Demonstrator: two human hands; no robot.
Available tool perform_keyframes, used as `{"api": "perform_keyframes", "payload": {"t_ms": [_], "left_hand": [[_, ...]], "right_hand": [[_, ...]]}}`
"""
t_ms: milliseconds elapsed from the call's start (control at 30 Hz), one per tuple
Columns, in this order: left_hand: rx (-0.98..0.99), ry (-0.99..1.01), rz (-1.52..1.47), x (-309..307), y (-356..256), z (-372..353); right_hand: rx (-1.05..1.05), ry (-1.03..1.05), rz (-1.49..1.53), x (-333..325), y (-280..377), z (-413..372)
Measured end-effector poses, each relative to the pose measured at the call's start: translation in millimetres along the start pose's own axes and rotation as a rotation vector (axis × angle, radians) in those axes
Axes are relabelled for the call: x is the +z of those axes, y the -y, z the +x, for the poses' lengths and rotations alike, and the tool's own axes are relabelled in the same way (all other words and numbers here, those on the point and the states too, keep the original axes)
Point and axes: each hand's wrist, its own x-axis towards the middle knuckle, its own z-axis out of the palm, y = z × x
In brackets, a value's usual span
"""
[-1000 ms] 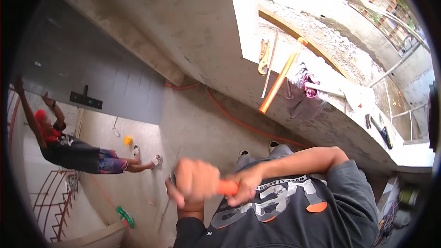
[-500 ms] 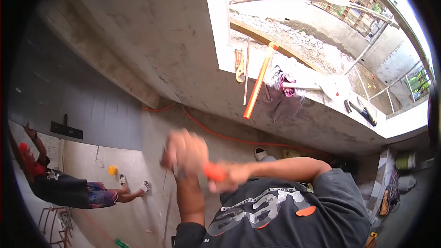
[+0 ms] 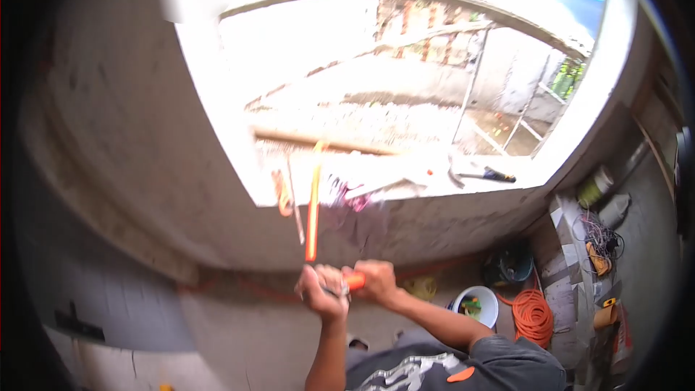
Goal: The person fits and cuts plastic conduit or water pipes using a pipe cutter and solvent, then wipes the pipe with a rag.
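Observation:
In front of my chest, both fists are close together. My right hand (image 3: 375, 280) is closed around a short orange pipe piece (image 3: 355, 281), whose end points toward my left fist. My left hand (image 3: 324, 292) is also closed, with a greyish bit showing at its fingers; what it grips is mostly hidden. Just beyond the hands, a longer orange pipe (image 3: 313, 217) juts over the edge of the window sill (image 3: 449, 190). Beside it lie a thin rod (image 3: 295, 206) and an orange-handled cutter (image 3: 281, 192).
A cloth (image 3: 362, 221) hangs over the sill, and a hammer (image 3: 489, 173) lies farther right. On the floor at right stand a white bucket (image 3: 491, 307), a dark bucket (image 3: 510, 266) and a coiled orange hose (image 3: 532, 317). Tools and wires (image 3: 601, 235) lie at far right.
My view has swung right and up toward the window; the other person at left is out of view. Both hands remain closed and close together, now nearer the sill in the picture.

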Motion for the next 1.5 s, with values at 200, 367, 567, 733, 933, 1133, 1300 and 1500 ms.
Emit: {"api": "perform_keyframes", "payload": {"t_ms": [200, 367, 567, 733, 933, 1133, 1300, 1500], "left_hand": [[-0.845, 1.338, -0.747, 48.6, -24.6, -51.6], [-0.483, 0.610, -0.098, 79.5, 53.5, -61.9], [-0.427, 0.337, 0.477, 127.1, 90.2, -131.6], [-0.797, 1.078, -0.424, 140.0, 64.4, -143.2], [-0.139, 0.186, 0.339, 133.8, 189.5, -136.7], [-1.178, 1.408, -1.005, 158.7, 74.6, -153.3], [-0.461, 0.699, 0.043, 142.7, 136.8, -106.8], [-1.120, 0.822, -0.466, 106.6, 109.0, -102.9]], "right_hand": [[0.123, 0.983, 1.051, -88.5, 3.5, -79.4], [0.046, 0.348, 0.507, -114.5, -61.9, -84.8], [0.561, 0.471, 0.846, -154.8, -59.1, -158.0], [0.050, 0.149, 0.839, -182.5, 21.5, -242.4], [0.306, -0.161, -0.148, -145.2, -163.0, -142.3], [0.534, 0.888, 1.391, -176.7, -54.4, -194.4], [0.208, -0.073, 0.227, -160.0, -116.9, -139.1], [0.844, 0.486, 0.927, -177.7, -58.3, -150.6]]}}
